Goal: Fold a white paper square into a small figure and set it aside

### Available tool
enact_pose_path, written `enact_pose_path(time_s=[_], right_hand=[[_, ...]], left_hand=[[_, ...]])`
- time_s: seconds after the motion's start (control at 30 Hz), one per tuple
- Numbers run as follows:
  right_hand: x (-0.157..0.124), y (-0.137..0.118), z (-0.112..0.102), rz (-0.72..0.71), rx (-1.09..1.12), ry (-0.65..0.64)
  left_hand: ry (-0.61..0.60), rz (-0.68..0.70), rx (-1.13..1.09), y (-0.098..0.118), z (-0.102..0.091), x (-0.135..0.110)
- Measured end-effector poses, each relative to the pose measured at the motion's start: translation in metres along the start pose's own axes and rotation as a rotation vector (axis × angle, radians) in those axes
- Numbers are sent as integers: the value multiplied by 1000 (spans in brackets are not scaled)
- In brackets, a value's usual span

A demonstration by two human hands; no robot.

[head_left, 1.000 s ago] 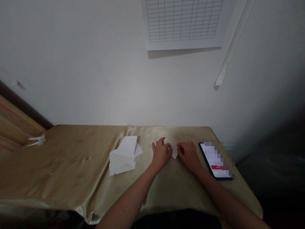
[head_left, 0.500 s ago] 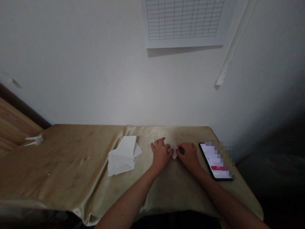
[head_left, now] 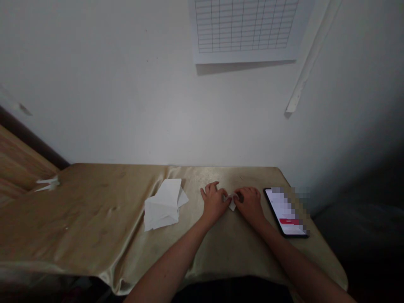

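Through the head view, I set my clock on the small piece of white paper (head_left: 232, 205), which sits between the two hands just above the table (head_left: 94, 210). On its nine o'clock side, the left hand (head_left: 213, 204) pinches it between thumb and forefinger, with the other fingers fanned out toward eleven. At three o'clock, the right hand (head_left: 251, 205) pinches the opposite edge, its remaining fingers curled. The paper's free end narrows to a tip at six o'clock (much of the rest is hidden from me behind the fingertips).

Farther out at nine, well apart from the left hand, I see a loose stack of white sheets (head_left: 162, 206), overlapping unevenly. Near the right hand, between three and four, lies a dark-edged phone (head_left: 285, 221) with its screen lit and partly pixelated, a red bar showing low on it. A shiny gold-brown cloth (head_left: 126, 244) covers the tabletop, gathered in a long crease toward eight. Up at twelve, a sheet printed with a grid (head_left: 246, 25) hangs on the pale wall (head_left: 126, 105); at one, a white strip (head_left: 299, 88) slants down it.
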State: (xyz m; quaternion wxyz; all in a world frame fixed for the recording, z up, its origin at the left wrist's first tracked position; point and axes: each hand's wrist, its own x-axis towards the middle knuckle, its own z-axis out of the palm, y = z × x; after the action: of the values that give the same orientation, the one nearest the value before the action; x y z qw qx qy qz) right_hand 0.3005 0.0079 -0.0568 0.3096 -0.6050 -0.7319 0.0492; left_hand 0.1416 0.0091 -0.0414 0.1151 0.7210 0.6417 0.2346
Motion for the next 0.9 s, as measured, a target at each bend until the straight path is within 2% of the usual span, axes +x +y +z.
enact_pose_path(time_s=[0.23,0.43,0.9], right_hand=[[1,2,3,51,-43,4],[1,4,5,39,-53,36],[3,5,7,55,-80,11]], left_hand=[[15,29,2,-1,1,0],[31,37,-10,-4,3,1],[41,27,-8,-3,4,2]])
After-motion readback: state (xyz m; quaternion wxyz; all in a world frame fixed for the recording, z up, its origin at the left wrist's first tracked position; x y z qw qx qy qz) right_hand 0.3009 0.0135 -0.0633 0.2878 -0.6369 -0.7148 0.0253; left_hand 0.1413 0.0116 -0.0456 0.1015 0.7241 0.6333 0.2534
